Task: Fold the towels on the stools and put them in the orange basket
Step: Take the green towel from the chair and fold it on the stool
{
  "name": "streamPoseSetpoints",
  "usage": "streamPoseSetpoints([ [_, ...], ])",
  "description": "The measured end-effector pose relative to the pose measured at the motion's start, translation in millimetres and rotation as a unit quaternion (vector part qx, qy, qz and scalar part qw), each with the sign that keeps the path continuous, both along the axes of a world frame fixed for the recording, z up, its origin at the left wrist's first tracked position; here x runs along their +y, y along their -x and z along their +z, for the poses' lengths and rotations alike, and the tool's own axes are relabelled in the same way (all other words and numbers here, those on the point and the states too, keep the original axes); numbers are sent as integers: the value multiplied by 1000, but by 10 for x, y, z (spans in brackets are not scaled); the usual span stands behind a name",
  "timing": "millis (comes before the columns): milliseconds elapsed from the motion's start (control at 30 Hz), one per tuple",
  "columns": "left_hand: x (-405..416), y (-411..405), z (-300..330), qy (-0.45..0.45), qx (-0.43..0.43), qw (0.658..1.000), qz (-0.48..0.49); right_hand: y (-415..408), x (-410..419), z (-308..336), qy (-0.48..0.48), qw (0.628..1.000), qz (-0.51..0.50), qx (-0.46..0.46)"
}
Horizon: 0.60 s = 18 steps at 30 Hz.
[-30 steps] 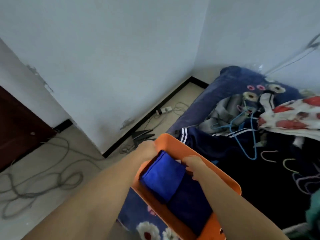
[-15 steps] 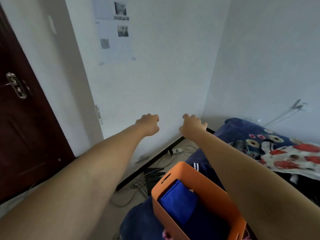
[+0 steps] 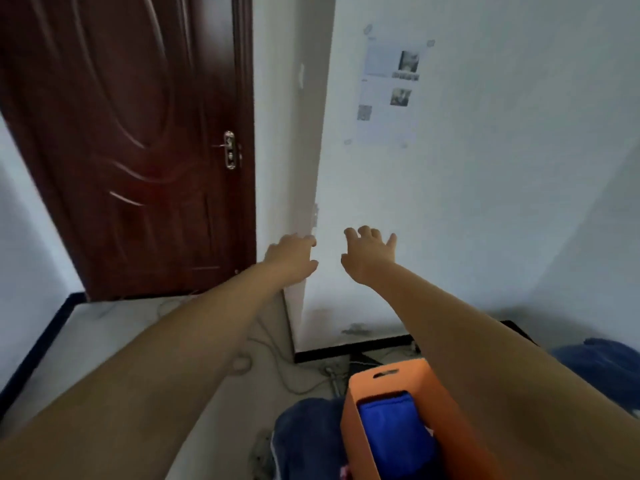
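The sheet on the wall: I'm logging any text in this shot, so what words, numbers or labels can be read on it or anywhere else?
Sheet taped to the wall: lines of print, two small photos and a square code, all too blurred to read.
Orange basket: no label shows.
Door: no text shows.
Nothing in the picture can be quoted.

A dark red-brown wooden door (image 3: 128,143) with carved curves and a brass lock plate (image 3: 229,149) stands at the left. Beside it a white wall (image 3: 485,202) juts out at a corner, with a printed paper sheet (image 3: 391,91) stuck high on it. Black skirting (image 3: 349,349) runs along the pale floor (image 3: 114,330), where thin cables (image 3: 277,362) trail. Dark blue bedding (image 3: 602,358) lies at the right edge.
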<state>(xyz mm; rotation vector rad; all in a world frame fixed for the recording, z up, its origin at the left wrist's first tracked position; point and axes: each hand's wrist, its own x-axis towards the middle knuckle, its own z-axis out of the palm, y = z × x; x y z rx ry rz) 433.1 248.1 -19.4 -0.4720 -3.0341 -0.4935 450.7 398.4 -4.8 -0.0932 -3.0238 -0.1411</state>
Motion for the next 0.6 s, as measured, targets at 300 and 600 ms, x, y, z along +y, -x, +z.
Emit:
streamPoseSetpoints([
  [300, -2187, -1603, -6, 29, -17, 956, 290, -622, -2211, -142, 49, 953, 296, -41],
  [600, -3615, -3885, 137, 47, -13, 848, 528, -2321, -4232, -19, 63, 847, 526, -45],
])
